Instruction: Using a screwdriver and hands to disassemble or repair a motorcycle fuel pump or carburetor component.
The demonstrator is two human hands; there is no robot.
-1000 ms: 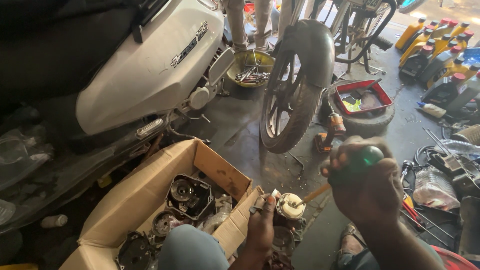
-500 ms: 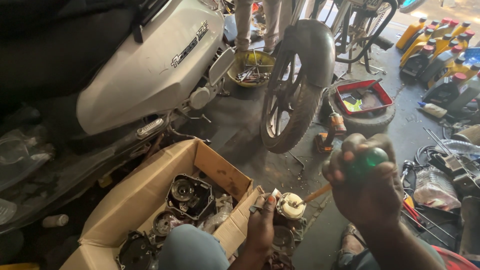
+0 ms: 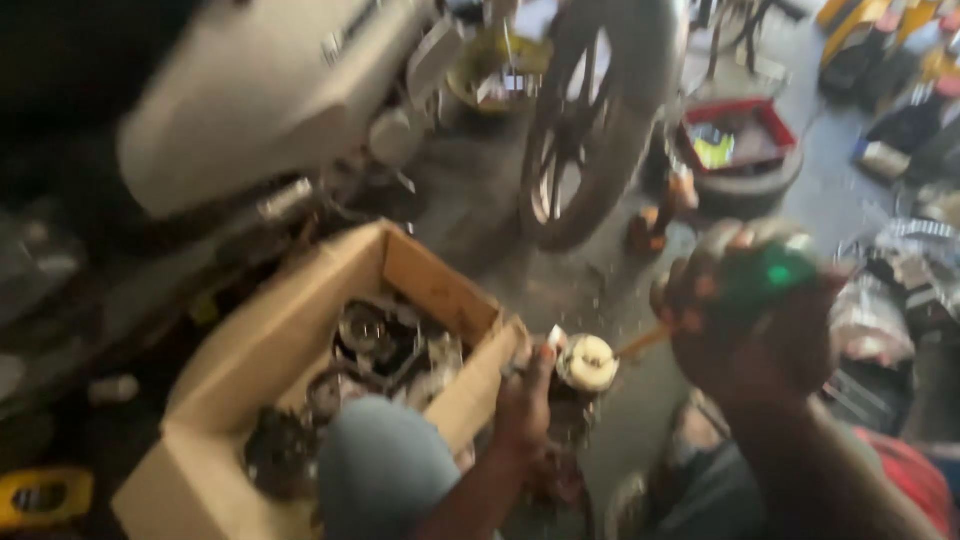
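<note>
My right hand (image 3: 755,320) is wrapped tight round the green handle of a screwdriver (image 3: 775,272), fist up near my face, and its orange shaft slants down and left to a pale round part (image 3: 590,362) that sits low in front of me. The view is blurred, so I cannot tell whether the tip touches that part or only comes close. My left hand (image 3: 527,385) reaches in from below, fingers up against the left side of the same part; it seems to pinch or steady something small and pale there, but I cannot tell how firmly it closes. My knee (image 3: 385,470), in grey-blue cloth, fills the bottom middle. Just left of the part stands an open cardboard box (image 3: 300,300), its near corner touching or almost touching my left hand, with dark round metal engine pieces (image 3: 375,345) piled inside. Beyond the box a white scooter body (image 3: 270,95) leans across the upper left. A motorbike wheel (image 3: 575,150) stands upright on the concrete floor behind the part. To its right a red tray (image 3: 740,145) rests on a dark tyre. Yellow and dark bottles (image 3: 890,50) line the top right corner, well apart from my hands.
</note>
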